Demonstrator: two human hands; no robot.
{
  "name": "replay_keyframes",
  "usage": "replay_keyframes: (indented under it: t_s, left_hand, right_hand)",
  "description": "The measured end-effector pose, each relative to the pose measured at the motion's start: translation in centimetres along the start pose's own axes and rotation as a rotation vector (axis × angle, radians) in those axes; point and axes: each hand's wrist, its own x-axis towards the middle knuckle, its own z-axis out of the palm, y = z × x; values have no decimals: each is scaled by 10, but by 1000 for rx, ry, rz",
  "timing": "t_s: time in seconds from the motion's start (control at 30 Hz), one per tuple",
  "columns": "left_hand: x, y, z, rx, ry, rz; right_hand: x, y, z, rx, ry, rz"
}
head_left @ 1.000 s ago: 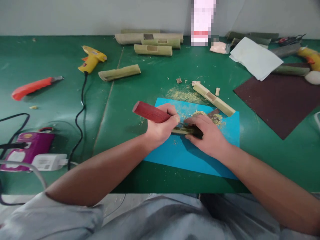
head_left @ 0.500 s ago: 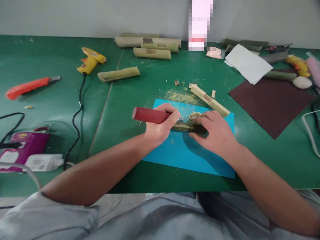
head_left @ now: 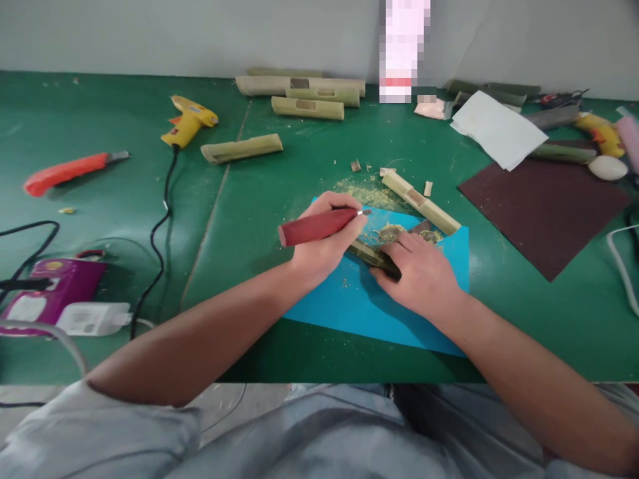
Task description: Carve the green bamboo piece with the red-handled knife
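My left hand (head_left: 324, 243) is closed around the red wooden handle of a carving knife (head_left: 317, 226); its short metal tip points right, above the work. Under my right hand (head_left: 422, 263), a dark green bamboo piece (head_left: 367, 253) is gripped between thumb and fingers, lying at a slant with its right end nearer me. Both hands are over a blue sheet (head_left: 379, 313). Shavings (head_left: 392, 231) lie just beyond the fingers. Past them rests a pale bamboo tube (head_left: 422, 201) with a rectangular notch, partly on the sheet.
A yellow glue gun (head_left: 187, 123), an orange-red cutter (head_left: 74, 173) and a purple power box (head_left: 64, 289) are at left. Several bamboo tubes (head_left: 307, 108) lie at the back. White paper (head_left: 496, 130) overlaps a brown sheet (head_left: 544, 219) at right.
The knife tip has lifted off the bamboo, and its handle now tilts up toward the tip. My right hand has turned the bamboo piece, swinging its right end toward me.
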Motion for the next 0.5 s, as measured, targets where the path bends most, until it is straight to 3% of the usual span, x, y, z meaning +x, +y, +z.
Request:
replay_keyframes:
  t_s: [0.3, 0.5]
  left_hand:
    - [-4, -11, 1, -178, -89, 88]
    - [-1, -13, 0, -137, -110, 186]
  right_hand:
    - [0, -9, 4, -56, 11, -13]
    - [2, -17, 4, -109, -11, -15]
